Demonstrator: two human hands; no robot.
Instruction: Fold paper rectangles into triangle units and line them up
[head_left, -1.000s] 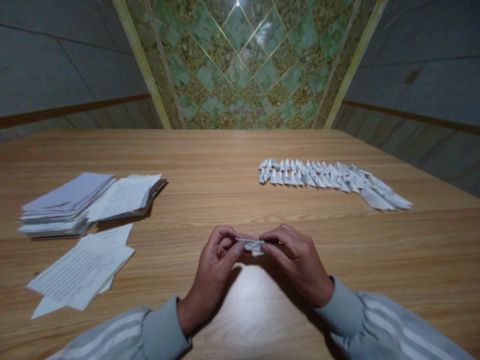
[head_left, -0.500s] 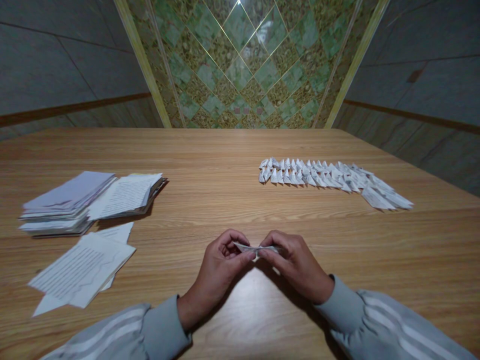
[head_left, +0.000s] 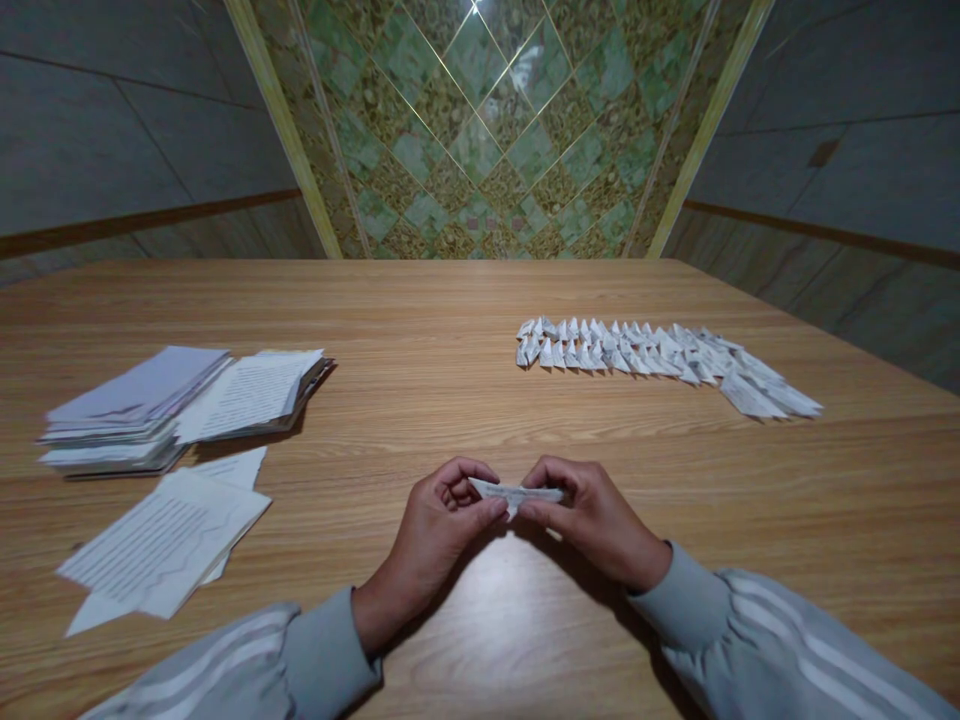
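Observation:
A small folded paper [head_left: 516, 493], pale with faint print, is held just above the table between both hands. My left hand [head_left: 448, 510] pinches its left half between thumb and fingers. On its right half, my right hand [head_left: 581, 510] grips it the same way, the thumbs close together at the middle. A small pointed part of the paper hangs below the thumbs. Its ends are partly covered by the fingers.
Two rows of folded paper pieces [head_left: 615, 350] lie at the back right of the wooden table [head_left: 420, 400]. On the left stand a paper stack [head_left: 135, 390] and a second pile [head_left: 251, 390], with loose written sheets [head_left: 169, 540] nearer me.
The folded paper has tilted a little, so more of its near face shows. Both hands keep their hold in nearly the same place.

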